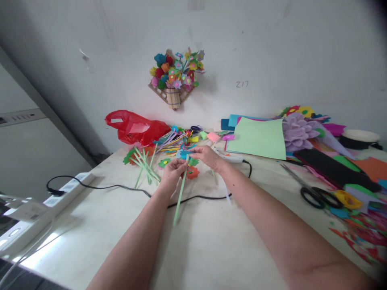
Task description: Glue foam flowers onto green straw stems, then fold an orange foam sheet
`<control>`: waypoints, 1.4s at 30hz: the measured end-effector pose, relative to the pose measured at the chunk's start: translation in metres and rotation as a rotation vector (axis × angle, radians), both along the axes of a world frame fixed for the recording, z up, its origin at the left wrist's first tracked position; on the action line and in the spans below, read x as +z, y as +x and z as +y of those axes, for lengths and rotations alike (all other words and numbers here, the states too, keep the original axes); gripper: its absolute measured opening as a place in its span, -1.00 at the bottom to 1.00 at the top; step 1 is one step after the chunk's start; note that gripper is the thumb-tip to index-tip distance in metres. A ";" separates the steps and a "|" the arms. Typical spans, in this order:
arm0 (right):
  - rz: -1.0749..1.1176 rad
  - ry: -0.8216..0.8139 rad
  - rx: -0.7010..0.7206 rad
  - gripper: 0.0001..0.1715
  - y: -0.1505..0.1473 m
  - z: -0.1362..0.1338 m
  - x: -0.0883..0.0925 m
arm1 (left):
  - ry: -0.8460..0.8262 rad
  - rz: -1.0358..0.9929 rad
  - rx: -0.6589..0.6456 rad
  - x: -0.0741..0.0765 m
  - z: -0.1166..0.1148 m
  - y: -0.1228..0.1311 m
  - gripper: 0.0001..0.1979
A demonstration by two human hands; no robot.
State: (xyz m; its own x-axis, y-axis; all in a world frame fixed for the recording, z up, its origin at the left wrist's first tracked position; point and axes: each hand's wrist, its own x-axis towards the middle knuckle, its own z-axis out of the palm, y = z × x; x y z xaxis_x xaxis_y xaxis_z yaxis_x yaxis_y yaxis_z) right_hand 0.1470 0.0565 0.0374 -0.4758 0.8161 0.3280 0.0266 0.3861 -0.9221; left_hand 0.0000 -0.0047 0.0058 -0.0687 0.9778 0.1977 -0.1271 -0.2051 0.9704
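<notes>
A pale green strip [179, 197] slants down toward me from my left hand [174, 171], whose thumb and fingers are closed on it near the upper end. My right hand [205, 156] is pinched beside the strip's top end; what sits in its fingertips is too small to make out. A blue flower cutout [182, 154] lies right at those fingertips. Around the hands are a green flower with a yellow centre [165, 162] and an orange flower [192, 172]. More pale green strips [146, 165] lie in a loose pile left of my hands.
A white glue gun [232, 158] with a black cord [205, 197] lies behind my right forearm. Scissors [313, 192], a black phone [335, 169] and coloured scraps [359, 233] are at right. Green sheets [260, 137], a red bag [136, 127] and a power strip [45, 213] surround the workspace.
</notes>
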 end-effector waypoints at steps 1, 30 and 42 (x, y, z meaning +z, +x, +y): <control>0.009 -0.011 -0.001 -0.73 0.000 0.000 0.000 | -0.001 -0.003 -0.006 0.000 0.000 0.000 -0.71; 0.013 -0.084 0.004 -0.74 -0.004 0.000 -0.004 | 0.020 0.062 0.001 -0.002 0.000 0.001 -0.76; 0.035 -0.135 -0.100 -0.85 -0.008 -0.005 -0.003 | -0.068 0.050 -0.020 -0.002 0.001 0.001 -0.71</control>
State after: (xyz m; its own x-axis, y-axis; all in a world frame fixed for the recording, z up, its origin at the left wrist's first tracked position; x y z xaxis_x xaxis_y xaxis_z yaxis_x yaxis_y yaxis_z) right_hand 0.1390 0.0517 0.0347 -0.3805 0.8964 0.2275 0.0253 0.2560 -0.9664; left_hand 0.0005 -0.0039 0.0040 -0.0405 0.9902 0.1337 -0.0816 -0.1367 0.9873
